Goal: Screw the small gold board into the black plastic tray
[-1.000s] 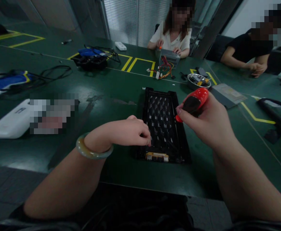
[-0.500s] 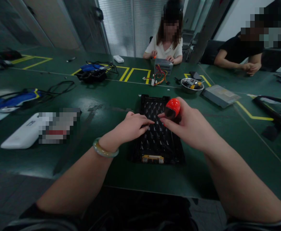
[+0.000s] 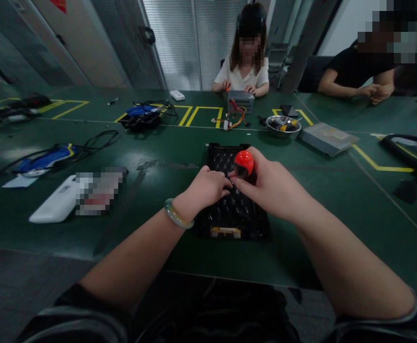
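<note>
A black rectangular device (image 3: 229,209) lies on the green table, with rows of small shiny spots on its face and a yellow-brown connector strip (image 3: 226,232) at its near edge. My right hand (image 3: 269,183) is closed on a red-ended tool (image 3: 244,164), held over the upper middle of the device; the tool's tip is hidden. My left hand (image 3: 210,188), with a bangle on its wrist, rests at the device's left side. Its fingers are bent together close to the right fingertips, and what they pinch, if anything, is too small to tell.
A white case (image 3: 56,199) lies on the left near a blue cabled item (image 3: 47,158). Beyond the device are a metal bowl (image 3: 283,126) of tools and a grey flat box (image 3: 326,138). Two people sit across the table (image 3: 151,190), one at a grey box with wires (image 3: 240,101).
My right hand and the red-ended tool have shifted left over the device. My left hand has moved slightly right, its fingers more bent. The view has turned a little.
</note>
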### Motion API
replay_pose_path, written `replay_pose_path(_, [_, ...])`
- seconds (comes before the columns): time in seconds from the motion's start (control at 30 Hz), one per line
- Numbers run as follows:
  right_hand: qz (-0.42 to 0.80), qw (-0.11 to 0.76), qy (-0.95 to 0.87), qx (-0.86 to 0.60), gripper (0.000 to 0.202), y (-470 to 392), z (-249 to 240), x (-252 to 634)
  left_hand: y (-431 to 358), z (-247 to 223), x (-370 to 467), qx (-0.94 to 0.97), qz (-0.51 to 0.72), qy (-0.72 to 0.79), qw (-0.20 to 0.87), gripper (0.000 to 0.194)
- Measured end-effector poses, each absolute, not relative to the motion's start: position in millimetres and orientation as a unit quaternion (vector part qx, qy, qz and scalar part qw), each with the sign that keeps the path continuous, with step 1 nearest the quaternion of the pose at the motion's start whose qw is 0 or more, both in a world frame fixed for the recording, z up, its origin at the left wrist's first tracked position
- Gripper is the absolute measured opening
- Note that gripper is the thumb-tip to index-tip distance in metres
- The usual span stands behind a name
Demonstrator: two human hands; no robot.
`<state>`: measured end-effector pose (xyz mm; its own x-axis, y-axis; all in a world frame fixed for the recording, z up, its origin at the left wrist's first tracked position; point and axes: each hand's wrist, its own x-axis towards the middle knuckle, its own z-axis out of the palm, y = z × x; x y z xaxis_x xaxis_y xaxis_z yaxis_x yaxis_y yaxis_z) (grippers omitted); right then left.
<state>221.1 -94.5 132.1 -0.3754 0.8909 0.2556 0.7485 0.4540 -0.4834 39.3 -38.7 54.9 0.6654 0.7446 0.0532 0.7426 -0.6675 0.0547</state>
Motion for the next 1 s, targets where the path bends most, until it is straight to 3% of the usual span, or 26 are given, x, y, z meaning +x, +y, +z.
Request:
replay_pose_path(0.37, [0.14, 0.245, -0.818, -0.501, 0.022, -94, 133, 223, -33, 50, 49, 0.903, 0.036, 0.427, -0.014, 0.029])
replay_pose_path(0.47, [0.136, 0.244, -0.821, -0.498, 0.021, -94, 132, 222, -35, 48, 39, 0.892, 0.073, 0.442, 0.057, 0.025])
replay_pose_path(0.57, [0.141, 0.251, -0.817, -0.499, 0.022, -92, 130, 224, -39, 50, 26, 0.875, 0.116, 0.42, 0.21, 0.023])
replay_pose_path(0.7, [0.135, 0.271, -0.81, -0.503, 0.027, -87, 128, 228, -47, 57, 21, 0.86, 0.072, 0.376, 0.339, 0.024])
replay_pose_path(0.77, [0.124, 0.279, -0.806, -0.507, 0.032, -84, 125, 230, -50, 61, 21, 0.851, 0.08, 0.39, 0.342, 0.022])
replay_pose_path(0.9, [0.107, 0.287, -0.807, -0.505, 0.04, -81, 121, 232, -52, 74, 16, 0.81, 0.234, 0.469, 0.264, 0.029])
replay_pose_path(1.0, [0.099, 0.289, -0.811, -0.499, 0.04, -82, 120, 231, -57, 80, 12, 0.838, 0.215, 0.403, 0.299, 0.027])
